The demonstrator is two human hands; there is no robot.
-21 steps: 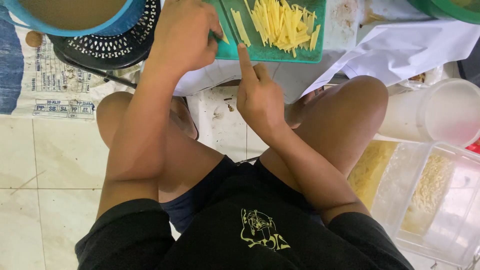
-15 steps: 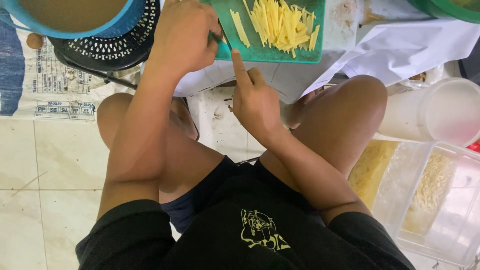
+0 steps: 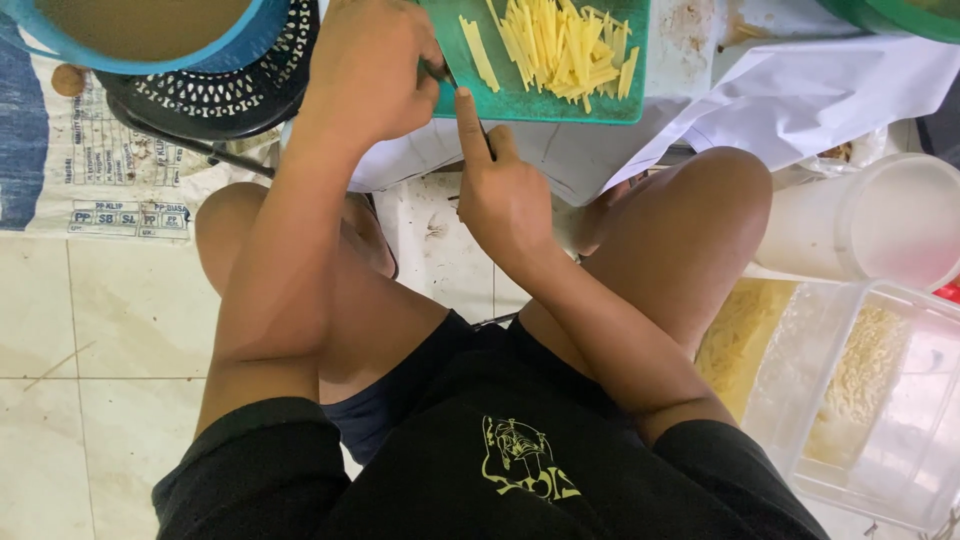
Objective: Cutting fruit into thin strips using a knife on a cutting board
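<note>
The knife (image 3: 440, 75) is lying at the near left edge of the green cutting board (image 3: 520, 95), at the top middle of the frame; only a dark bit of it is showing between the two hands, so I cannot tell how long the blade is. The left hand (image 3: 375, 70) is closing around its handle, fingers curled tight, probably to keep the blade steady on the board. The right hand (image 3: 500, 190) is resting just below the board with the forefinger stretched out toward the knife and the other fingers folded; it is touching the board edge, but I cannot tell whether it is pressing on the blade or holding anything.

Farther up on the board, a heap of thin yellow sticks (image 3: 565, 50) is lying, with one stick apart at the left of the heap, nearer to the knife. Under the board a white sheet (image 3: 800, 95) is spreading to the right. In the upper left a black basket (image 3: 225, 90) is standing under a blue bowl (image 3: 150, 35). At the lower right a clear box (image 3: 880, 400) is holding pale shreds, near the person's knee.
</note>
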